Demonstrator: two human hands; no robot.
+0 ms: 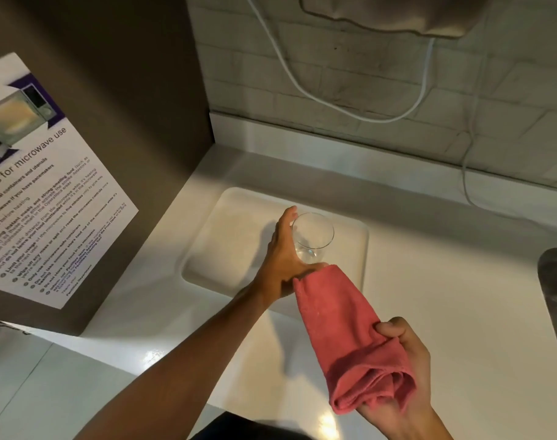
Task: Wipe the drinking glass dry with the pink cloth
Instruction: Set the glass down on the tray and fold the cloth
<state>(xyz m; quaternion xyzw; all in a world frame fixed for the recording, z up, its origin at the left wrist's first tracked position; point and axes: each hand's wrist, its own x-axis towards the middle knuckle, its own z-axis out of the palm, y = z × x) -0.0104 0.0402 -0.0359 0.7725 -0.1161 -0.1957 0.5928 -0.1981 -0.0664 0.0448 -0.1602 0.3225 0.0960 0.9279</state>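
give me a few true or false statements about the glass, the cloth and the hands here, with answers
1. The left hand grips the glass from the side. True.
2. The glass is full of water. False: it looks empty.
3. The right hand holds the pink cloth. True.
4. The cloth is stuffed inside the glass. False: it is outside, its tip just below the base, near the left thumb.
5. The glass is over a pale tray on the counter. True.
6. A poster about kettle use hangs at the left. False: the poster is about microwave use.
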